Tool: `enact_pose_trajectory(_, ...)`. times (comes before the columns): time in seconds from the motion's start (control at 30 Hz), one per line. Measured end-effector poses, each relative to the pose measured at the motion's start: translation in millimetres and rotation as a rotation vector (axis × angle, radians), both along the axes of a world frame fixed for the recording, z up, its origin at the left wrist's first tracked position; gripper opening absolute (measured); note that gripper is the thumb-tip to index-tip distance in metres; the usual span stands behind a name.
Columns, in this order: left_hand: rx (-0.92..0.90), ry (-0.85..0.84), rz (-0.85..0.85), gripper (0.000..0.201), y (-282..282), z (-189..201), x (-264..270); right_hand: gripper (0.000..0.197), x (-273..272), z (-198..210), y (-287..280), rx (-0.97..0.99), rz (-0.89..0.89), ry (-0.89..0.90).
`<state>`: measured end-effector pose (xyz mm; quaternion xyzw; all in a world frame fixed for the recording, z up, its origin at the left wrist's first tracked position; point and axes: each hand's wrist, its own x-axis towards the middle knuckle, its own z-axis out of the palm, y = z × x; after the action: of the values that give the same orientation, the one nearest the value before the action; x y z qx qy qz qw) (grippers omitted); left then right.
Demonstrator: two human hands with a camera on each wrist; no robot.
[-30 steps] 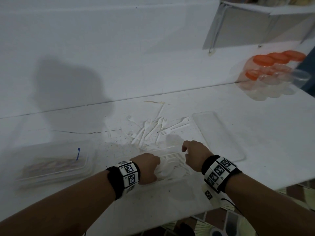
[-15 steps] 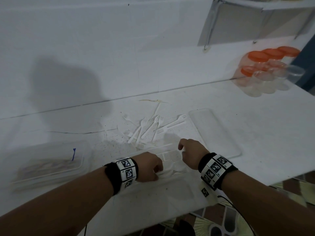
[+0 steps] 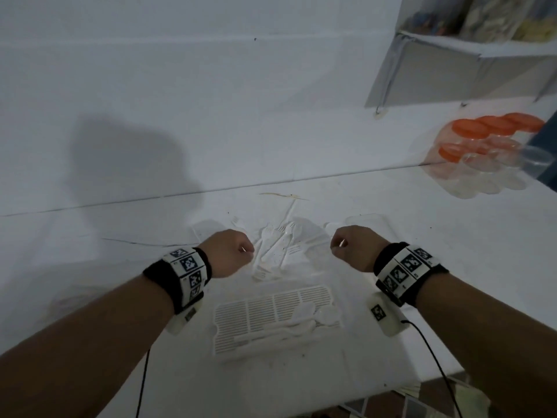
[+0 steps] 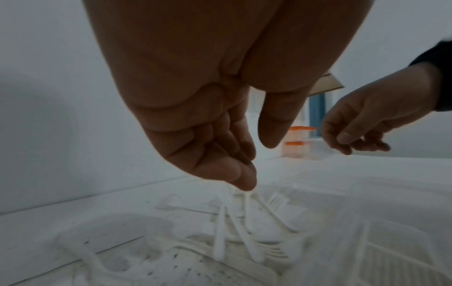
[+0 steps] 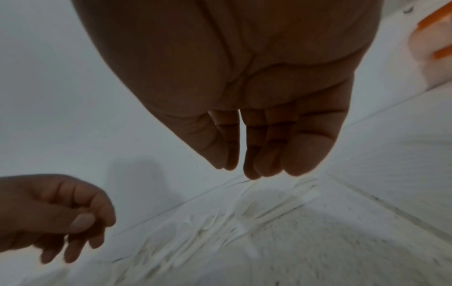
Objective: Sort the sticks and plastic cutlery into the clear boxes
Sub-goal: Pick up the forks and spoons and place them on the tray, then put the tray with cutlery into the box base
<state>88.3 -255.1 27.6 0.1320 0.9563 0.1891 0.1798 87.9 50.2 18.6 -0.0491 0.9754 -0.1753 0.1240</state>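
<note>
- My left hand (image 3: 229, 253) is up off the table, fingers hanging loosely curled with nothing in them. From the left wrist cam the fingertips (image 4: 244, 180) sit right above the fork pile, can't tell if they touch it.
- My right hand (image 3: 354, 247) is raised too, fingers pointing down together and relaxed, thumb near the index finger, holding nothing that I can make out.
- Between and just past my hands is the loose heap of white plastic forks (image 3: 277, 242), crisscrossed on the table (image 3: 452, 267) with dark specks around them.
- Closer to me, between my wrists, there's the clear box (image 3: 271, 324) with the ribbed, slotted surface. A few white plastic spoons (image 3: 313, 316) are lying in its right part.
- A flat clear lid (image 3: 370, 220) peeks out beyond my right hand.
- One thin stick (image 3: 283, 196) is near the wall, past the forks.
- Far right corner: a cluster of clear jars with orange lids (image 3: 488, 137), under a wall shelf (image 3: 482, 49).
</note>
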Motion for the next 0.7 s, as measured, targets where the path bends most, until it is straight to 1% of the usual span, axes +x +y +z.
enact_pose_trajectory(0.07,-0.051,0.006,0.082,0.026,-5,0,-19,0.006,-25,4,-1,0.004,-0.006,-0.025)
enact_pose_trajectory(0.17,-0.136,-0.017,0.126,0.028,-2,-9,-38,0.018,-57,-5,-8,0.101,0.053,-0.05)
enact_pose_trajectory(0.23,-0.188,-0.021,0.082,0.027,7,-18,-41,0.024,-72,-20,-15,0.184,0.112,-0.099)
enact_pose_trajectory(0.3,-0.227,-0.026,-0.006,0.027,21,-27,-41,0.027,-86,-36,-20,0.212,0.139,-0.139)
enact_pose_trajectory(0.37,-0.219,-0.089,-0.054,0.027,35,-35,-40,0.032,-95,-49,-21,0.205,0.172,-0.171)
enact_pose_trajectory(0.43,-0.226,-0.147,-0.086,0.031,47,-41,-40,0.037,-103,-56,-22,0.242,0.219,-0.183)
enact_pose_trajectory(0.47,-0.232,-0.166,-0.092,0.032,52,-42,-42,0.035,-106,-60,-21,0.267,0.237,-0.177)
enact_pose_trajectory(0.6,-0.22,-0.261,-0.138,0.04,68,-45,-47,0.018,-115,-74,-17,0.311,0.325,-0.128)
enact_pose_trajectory(0.7,-0.249,-0.306,-0.208,0.047,76,-43,-51,0.02,-119,-79,-12,0.341,0.383,-0.113)
